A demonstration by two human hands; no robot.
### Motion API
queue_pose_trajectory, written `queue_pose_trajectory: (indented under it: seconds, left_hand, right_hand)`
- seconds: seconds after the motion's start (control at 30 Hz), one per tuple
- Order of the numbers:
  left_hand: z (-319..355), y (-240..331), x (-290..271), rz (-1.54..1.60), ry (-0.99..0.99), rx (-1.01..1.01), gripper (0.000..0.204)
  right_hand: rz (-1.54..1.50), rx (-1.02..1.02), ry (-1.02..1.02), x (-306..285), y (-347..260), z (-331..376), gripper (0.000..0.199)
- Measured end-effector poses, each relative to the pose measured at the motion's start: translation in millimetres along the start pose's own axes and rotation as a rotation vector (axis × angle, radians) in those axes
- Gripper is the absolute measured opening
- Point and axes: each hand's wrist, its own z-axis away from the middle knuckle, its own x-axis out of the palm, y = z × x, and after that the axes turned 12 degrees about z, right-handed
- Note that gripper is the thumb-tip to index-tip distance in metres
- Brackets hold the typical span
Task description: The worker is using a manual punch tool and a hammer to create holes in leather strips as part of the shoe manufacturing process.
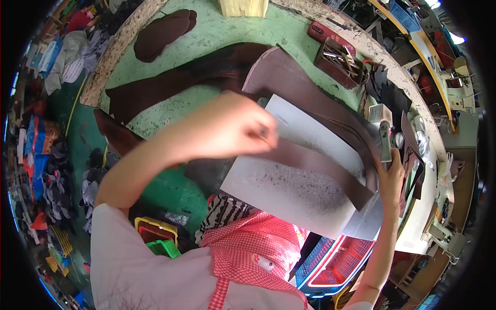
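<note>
My left hand (253, 132) is blurred and closed over the pale board (289, 194), its fingers pinched at the near end of a long brown strip (315, 163). From there the strip runs right across the board, which has dark specks scattered over it. At the board's right side my right hand (391, 178) has thumb and fingers around the lower end of a grey metal tool (385, 139); its exact kind I cannot make out. A curved brown sheet (289, 72) lies behind the strip, its edge reaching down close to my right hand.
Dark brown pieces (175, 82) and smaller rounded ones (163, 36) lie on the green tabletop (217, 31). An open dark red case of tools (338, 62) stands at the back right. Beside my lap are a blue and red basket (336, 263) and a yellow basket (155, 227).
</note>
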Motion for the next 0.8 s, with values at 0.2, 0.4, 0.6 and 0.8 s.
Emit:
queue_pose_trajectory:
  seconds: [0.2,0.4,0.6,0.8]
  left_hand:
    - [100,-51,-153,0.064,0.273,-0.342,0.009]
    - [53,-70,-129,-0.278,0.69,-0.122,0.011]
    - [-82,-32,-32,-0.101,0.193,0.216,0.012]
    - [-108,-4,-14,-0.127,0.174,0.3,0.011]
  right_hand:
    - [0.042,0.015,-0.018,11,2,-3,0.032]
    - [0.169,-0.011,-0.084,14,4,-13,0.042]
    - [0.186,-0.088,-0.006,8,-1,-16,0.035]
    - [0.051,-0.11,0.004,7,8,-14,0.041]
